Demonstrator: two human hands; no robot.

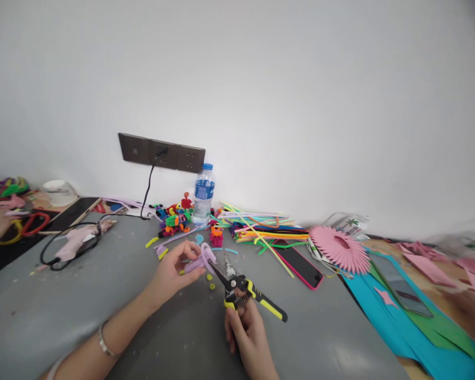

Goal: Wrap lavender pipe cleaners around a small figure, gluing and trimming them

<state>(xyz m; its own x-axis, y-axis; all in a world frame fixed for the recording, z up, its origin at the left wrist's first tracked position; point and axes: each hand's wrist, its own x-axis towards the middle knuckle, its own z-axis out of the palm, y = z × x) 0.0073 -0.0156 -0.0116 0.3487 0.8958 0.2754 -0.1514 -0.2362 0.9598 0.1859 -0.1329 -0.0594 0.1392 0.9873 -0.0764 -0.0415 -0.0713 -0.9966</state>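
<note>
Between its thumb and fingers, my left hand point(180, 269) pinches a lilac pipe cleaner piece point(206, 257) bent into loops. My right hand point(247, 327) is closed on black and yellow pliers point(233, 285). The jaws of the pliers are apart, and one jaw tip is at the right side of the lilac loops. Small yellow-green bits point(212, 286) lie on the grey table point(174, 338) just beyond the hands.
Behind the hands are a water bottle point(203, 195), colourful pipe cleaner figures point(174, 221), loose pipe cleaners point(269, 229) and a phone point(301, 266). A pink glue gun point(73, 243) lies left. Other people's hands show at both edges, near scissors point(35, 224) and coloured paper point(374, 301).
</note>
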